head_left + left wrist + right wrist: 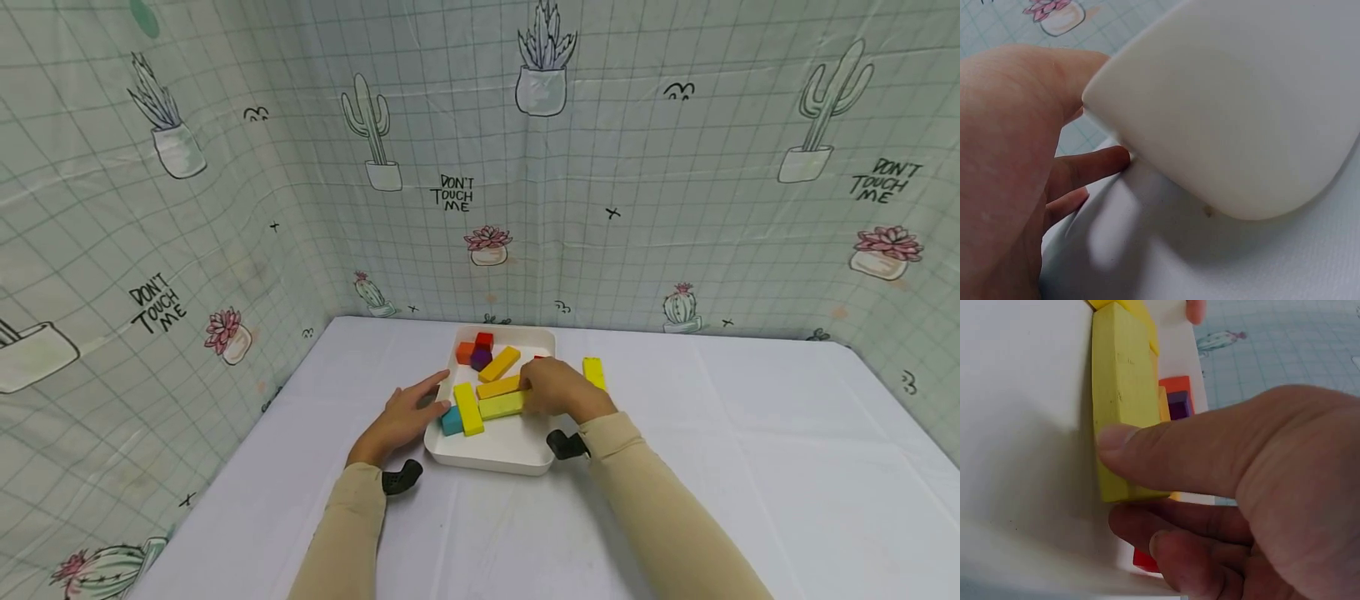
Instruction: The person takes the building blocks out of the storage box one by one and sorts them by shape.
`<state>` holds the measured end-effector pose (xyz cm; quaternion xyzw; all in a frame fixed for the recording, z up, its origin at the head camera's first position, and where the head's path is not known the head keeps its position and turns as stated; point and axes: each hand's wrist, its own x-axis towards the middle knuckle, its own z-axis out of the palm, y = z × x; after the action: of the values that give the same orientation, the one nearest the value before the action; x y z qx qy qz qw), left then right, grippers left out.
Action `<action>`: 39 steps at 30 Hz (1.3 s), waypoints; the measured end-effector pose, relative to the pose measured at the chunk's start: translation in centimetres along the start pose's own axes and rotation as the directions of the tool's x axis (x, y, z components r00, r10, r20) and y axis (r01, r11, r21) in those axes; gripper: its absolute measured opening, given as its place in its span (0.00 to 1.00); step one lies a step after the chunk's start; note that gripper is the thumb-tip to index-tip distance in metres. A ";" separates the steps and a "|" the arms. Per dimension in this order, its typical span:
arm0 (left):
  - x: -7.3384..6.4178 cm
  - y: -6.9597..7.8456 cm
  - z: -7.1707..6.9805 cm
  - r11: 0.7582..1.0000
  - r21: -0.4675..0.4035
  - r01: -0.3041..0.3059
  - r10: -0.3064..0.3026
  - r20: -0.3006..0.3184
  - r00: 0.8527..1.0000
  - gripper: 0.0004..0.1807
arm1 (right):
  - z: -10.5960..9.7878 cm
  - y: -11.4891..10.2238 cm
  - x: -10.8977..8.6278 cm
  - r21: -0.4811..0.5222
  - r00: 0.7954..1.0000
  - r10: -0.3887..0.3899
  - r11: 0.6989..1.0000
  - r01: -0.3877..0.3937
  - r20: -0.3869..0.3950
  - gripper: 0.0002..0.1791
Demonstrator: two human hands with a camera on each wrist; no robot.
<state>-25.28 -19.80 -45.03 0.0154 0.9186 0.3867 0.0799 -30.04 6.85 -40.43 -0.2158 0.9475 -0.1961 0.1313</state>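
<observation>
My left hand (399, 419) holds the left side of a white tray (495, 457), its thumb over the rim beside a teal block (452, 421). In the left wrist view, fingertips meet the tray's outer wall (1222, 119) from below. Inside the tray, my right hand (561, 388) grips the near end of a yellow-green block (1124, 381). Its thumb presses on the block's top, with curled fingers at the end. A bright yellow block (468, 409) stands across the other end, and an orange-yellow block (498, 387) lies alongside.
At the tray's far left sit an orange block (465, 353), a red block (484, 340) and a purple block (481, 359). Another orange-yellow block (500, 364) lies slantwise near them. Outside the tray, a yellow block (594, 372) rests on the white table (720, 450).
</observation>
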 end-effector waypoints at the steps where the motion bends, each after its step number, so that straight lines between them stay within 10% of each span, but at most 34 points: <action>1: 0.0 0.0 0.0 1.000 -0.001 -0.001 0.001 0.001 1.000 0.34 | -0.1 0.1 0.0 0.015 1.000 -0.009 1.000 0.009 -0.001 0.12; 13: 0.2 -0.4 -0.4 0.999 0.014 -0.031 0.031 0.005 1.000 0.34 | -0.7 2.1 0.2 0.327 0.989 -0.138 0.934 0.146 -0.048 0.16; 31: 0.1 -0.5 -0.1 1.000 0.008 -0.025 0.025 -0.007 1.000 0.34 | -0.5 1.3 0.4 0.494 0.988 -0.067 0.860 0.127 -0.137 0.20; 39: 0.1 -0.2 0.1 0.999 0.017 -0.051 0.051 -0.010 0.999 0.33 | 0.0 1.5 0.4 0.672 0.975 0.040 0.730 0.122 -0.220 0.25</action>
<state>-25.39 -19.86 -45.25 0.0375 0.9215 0.3811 0.0650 -30.93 7.96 -41.15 -0.1506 0.8129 -0.5551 0.0917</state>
